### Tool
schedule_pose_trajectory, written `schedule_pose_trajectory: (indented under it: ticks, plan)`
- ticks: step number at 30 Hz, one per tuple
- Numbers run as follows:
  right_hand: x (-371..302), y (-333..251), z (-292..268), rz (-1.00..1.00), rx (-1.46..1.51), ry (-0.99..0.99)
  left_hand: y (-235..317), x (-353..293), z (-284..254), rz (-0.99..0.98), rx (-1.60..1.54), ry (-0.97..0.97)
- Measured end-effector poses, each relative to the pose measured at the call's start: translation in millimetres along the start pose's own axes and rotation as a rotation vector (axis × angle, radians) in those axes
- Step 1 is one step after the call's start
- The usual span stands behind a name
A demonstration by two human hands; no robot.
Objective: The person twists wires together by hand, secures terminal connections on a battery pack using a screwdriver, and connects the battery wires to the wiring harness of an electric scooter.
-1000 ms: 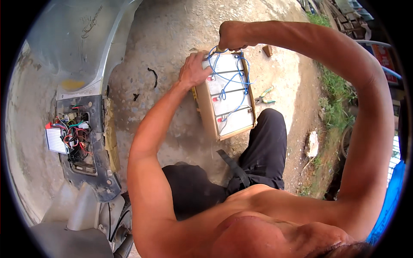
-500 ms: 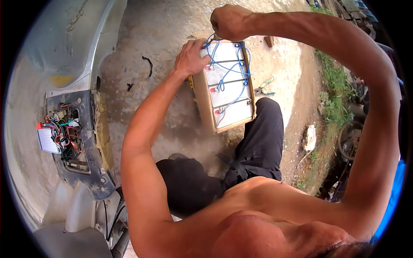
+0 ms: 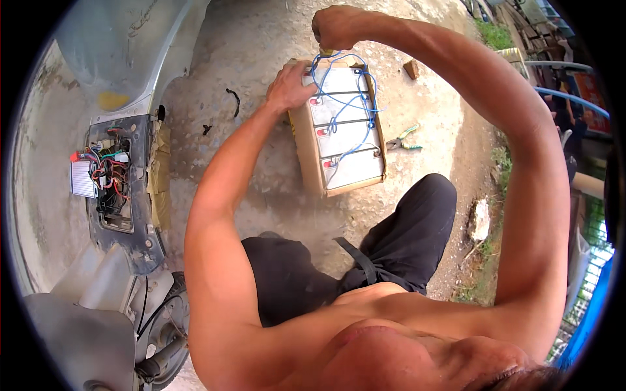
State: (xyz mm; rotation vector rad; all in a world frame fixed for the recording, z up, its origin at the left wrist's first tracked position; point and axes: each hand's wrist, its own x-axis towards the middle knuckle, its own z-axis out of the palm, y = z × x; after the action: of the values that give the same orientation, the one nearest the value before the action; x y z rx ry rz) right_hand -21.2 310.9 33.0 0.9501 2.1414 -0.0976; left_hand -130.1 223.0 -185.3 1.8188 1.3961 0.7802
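A cardboard box [image 3: 304, 153] stands on the ground in front of me. In it is a row of several grey-white batteries [image 3: 349, 140] with red terminal marks. Blue wire [image 3: 357, 103] loops loosely over their tops. My left hand [image 3: 291, 88] grips the box's far left corner, its thumb lying against the farthest battery. Just beyond the far edge, my right hand [image 3: 339, 27] is closed in a fist over the corner. A small yellowish piece pokes out beneath that fist; the rest of what it holds is hidden.
Pliers [image 3: 404, 138] with green handles lie right of the box, near a brown brick piece [image 3: 411, 69]. At left, a vehicle body [image 3: 124, 58] stands beside a dark panel [image 3: 134, 241] with tangled wires and a silver finned module [image 3: 83, 179]. A black strip [image 3: 233, 102] lies on the ground.
My view has shifted slightly, and my right knee has swung outward, away from the box. The right fist is a little further left; my left hand keeps its place on the corner.
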Motion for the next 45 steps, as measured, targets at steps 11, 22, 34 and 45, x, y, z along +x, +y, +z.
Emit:
schedule_pose_trajectory:
  ticks: [11,22,34,45]
  plan:
    - [-146.7,51.5,128.1,0.516,0.966,0.613,20.5,-2.1,-19.9,0.158,0.19,0.284]
    - [-115.1,39.4,469.5,0.599,0.933,0.312,132.2,-33.7,79.2,0.461,0.508,-0.139]
    - [-155.4,-71.4,305.2,-0.325,0.517,1.03,117.5,-44.0,54.9,0.32,0.554,-0.208]
    - [-126.7,-131.5,305.7,-0.524,0.224,0.995,106.1,-34.3,55.0,0.179,0.587,-0.274]
